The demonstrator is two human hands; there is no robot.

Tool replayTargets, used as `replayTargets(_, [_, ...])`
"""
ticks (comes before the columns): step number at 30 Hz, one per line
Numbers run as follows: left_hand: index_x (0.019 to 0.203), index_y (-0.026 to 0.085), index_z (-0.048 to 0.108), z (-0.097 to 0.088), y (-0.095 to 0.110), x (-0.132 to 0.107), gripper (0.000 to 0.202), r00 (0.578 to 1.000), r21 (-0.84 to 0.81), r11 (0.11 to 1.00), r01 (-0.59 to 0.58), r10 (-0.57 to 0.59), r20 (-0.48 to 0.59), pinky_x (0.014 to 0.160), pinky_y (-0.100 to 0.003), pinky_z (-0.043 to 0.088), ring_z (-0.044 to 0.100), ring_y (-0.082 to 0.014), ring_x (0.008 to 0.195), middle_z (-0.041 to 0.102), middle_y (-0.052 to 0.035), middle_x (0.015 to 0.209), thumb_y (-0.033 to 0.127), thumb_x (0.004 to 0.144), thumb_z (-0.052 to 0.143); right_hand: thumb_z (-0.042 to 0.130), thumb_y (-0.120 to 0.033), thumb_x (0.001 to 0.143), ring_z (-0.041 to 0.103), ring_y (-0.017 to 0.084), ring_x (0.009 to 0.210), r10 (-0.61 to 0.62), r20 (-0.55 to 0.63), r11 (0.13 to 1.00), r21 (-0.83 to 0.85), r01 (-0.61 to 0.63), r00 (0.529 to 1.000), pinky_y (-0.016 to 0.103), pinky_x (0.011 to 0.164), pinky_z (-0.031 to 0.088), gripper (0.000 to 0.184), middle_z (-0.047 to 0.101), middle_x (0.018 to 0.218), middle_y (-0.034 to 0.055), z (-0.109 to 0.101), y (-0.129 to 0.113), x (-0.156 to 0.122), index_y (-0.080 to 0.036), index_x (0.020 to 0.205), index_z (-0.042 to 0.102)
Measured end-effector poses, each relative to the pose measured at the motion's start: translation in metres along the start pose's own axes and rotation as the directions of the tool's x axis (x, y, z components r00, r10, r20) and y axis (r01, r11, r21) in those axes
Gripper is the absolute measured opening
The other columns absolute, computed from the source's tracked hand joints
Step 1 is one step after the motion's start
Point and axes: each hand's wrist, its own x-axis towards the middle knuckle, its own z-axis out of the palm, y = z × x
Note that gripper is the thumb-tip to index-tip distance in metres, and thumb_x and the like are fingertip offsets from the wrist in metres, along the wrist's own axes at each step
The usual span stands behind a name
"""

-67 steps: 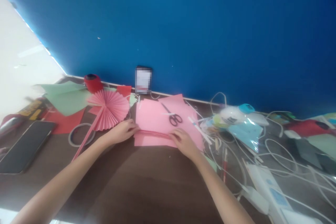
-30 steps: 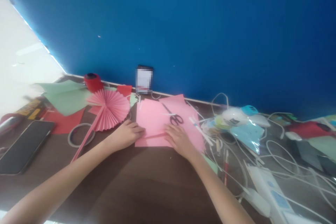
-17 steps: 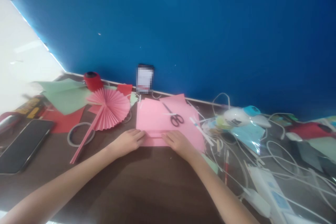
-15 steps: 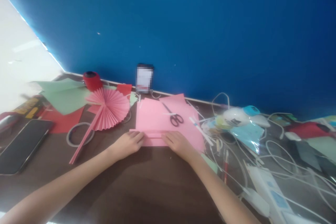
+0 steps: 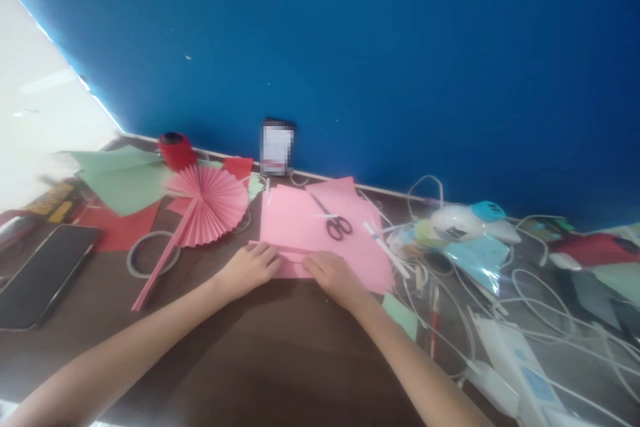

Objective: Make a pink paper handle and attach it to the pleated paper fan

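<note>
My left hand (image 5: pixel 254 269) and my right hand (image 5: pixel 333 275) rest close together at the front edge of some pink paper sheets (image 5: pixel 290 213). Between them runs a narrow folded strip of pink paper (image 5: pixel 291 256), with the fingers of both hands closed on it and pressing it down. Parts of the strip are hidden under my fingers. Dark-handled scissors (image 5: pixel 339 227) lie on the pink sheets just beyond my right hand. To the left of my left hand is a pleated pink paper fan (image 5: pixel 217 208) with a long pink handle.
A roll of tape (image 5: pixel 134 260) lies under the fan's handle. Further left are a phone (image 5: pixel 47 273), red paper (image 5: pixel 123 230) and green paper (image 5: pixel 123 180). A glue gun (image 5: pixel 453 221), white cables (image 5: pixel 530 330) and a power strip (image 5: pixel 523 367) crowd the right side. A blue wall (image 5: pixel 375 67) stands behind.
My right hand has slid slightly left along the strip, and my left hand slightly right, so the gap between them is narrower. The view has shifted a little.
</note>
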Motion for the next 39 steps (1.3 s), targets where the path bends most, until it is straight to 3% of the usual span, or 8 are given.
replayTargets(4, [0.094, 0.014, 0.054, 0.002, -0.001, 0.000, 0.014, 0.999, -0.017, 1.000, 0.025, -0.024, 0.030, 0.061, -0.030, 0.044, 0.053, -0.0206, 0.081, 0.057, -0.0069, 0.089, 0.010, 0.085, 0.043, 0.040, -0.016, 0.090, 0.050, 0.018, 0.072, 0.032, 0.011, 0.999, 0.037, -0.032, 0.999, 0.029, 0.064, 0.037, 0.017, 0.057, 0.079, 0.0070, -0.001, -0.004, 0.006, -0.014, 0.088, 0.057])
replayTargets(9, [0.091, 0.017, 0.058, -0.001, -0.002, 0.007, 0.014, 0.978, -0.138, 0.971, 0.195, -0.182, 0.101, 0.061, -0.029, 0.042, 0.053, -0.0184, 0.075, 0.059, -0.0050, 0.089, 0.015, 0.086, 0.045, 0.040, -0.023, 0.092, 0.048, 0.017, 0.073, 0.087, 0.003, 0.986, 0.141, -0.087, 0.996, 0.030, 0.067, 0.037, 0.020, 0.056, 0.079, 0.0064, -0.002, -0.002, 0.011, -0.016, 0.085, 0.057])
replayTargets(14, [0.084, 0.018, 0.062, -0.005, -0.001, 0.012, 0.021, 0.926, -0.274, 0.886, 0.375, -0.342, 0.160, 0.062, -0.026, 0.041, 0.055, -0.0176, 0.078, 0.061, -0.0043, 0.086, 0.022, 0.088, 0.042, 0.038, -0.022, 0.092, 0.048, 0.018, 0.075, 0.139, 0.012, 0.956, 0.259, -0.137, 0.990, 0.031, 0.071, 0.038, 0.021, 0.056, 0.079, 0.0066, 0.000, 0.000, 0.014, -0.016, 0.084, 0.057])
replayTargets(19, [0.083, 0.020, 0.064, -0.004, -0.001, 0.011, 0.016, 0.877, -0.440, 0.760, 0.478, -0.442, 0.188, 0.069, -0.025, 0.042, 0.056, -0.0164, 0.083, 0.062, -0.0026, 0.087, 0.023, 0.084, 0.048, 0.040, -0.020, 0.091, 0.050, 0.017, 0.077, 0.256, 0.052, 0.890, 0.378, -0.256, 0.965, 0.029, 0.071, 0.038, 0.020, 0.056, 0.080, 0.0053, -0.003, -0.001, 0.020, -0.017, 0.077, 0.054])
replayTargets(23, [0.077, 0.018, 0.063, 0.000, -0.002, 0.011, 0.014, 0.848, -0.537, 0.678, 0.502, -0.509, 0.150, 0.070, -0.027, 0.044, 0.057, -0.0164, 0.080, 0.061, -0.0029, 0.082, 0.019, 0.082, 0.050, 0.042, -0.020, 0.089, 0.049, 0.016, 0.071, 0.395, 0.108, 0.855, 0.321, -0.408, 0.912, 0.028, 0.066, 0.036, 0.019, 0.055, 0.076, 0.0030, -0.007, -0.005, 0.026, -0.019, 0.072, 0.051])
replayTargets(31, [0.068, 0.014, 0.059, 0.004, -0.001, 0.010, 0.012, 0.788, -0.685, 0.560, 0.466, -0.615, 0.033, 0.075, -0.032, 0.046, 0.054, -0.0172, 0.079, 0.056, -0.0061, 0.078, 0.019, 0.078, 0.055, 0.043, -0.031, 0.089, 0.050, 0.016, 0.070, 0.487, 0.117, 0.837, 0.220, -0.501, 0.865, 0.027, 0.065, 0.033, 0.023, 0.056, 0.074, 0.0021, -0.003, -0.009, 0.033, -0.019, 0.070, 0.050])
replayTargets(39, [0.070, 0.015, 0.055, 0.014, 0.001, 0.007, 0.018, 0.788, -0.641, 0.613, 0.463, -0.616, -0.020, 0.078, -0.033, 0.046, 0.052, -0.0182, 0.083, 0.055, -0.0062, 0.082, 0.026, 0.083, 0.051, 0.043, -0.035, 0.089, 0.048, 0.016, 0.068, 0.499, 0.102, 0.837, 0.199, -0.509, 0.860, 0.027, 0.063, 0.032, 0.025, 0.056, 0.071, 0.0018, -0.002, -0.010, 0.033, -0.020, 0.070, 0.049])
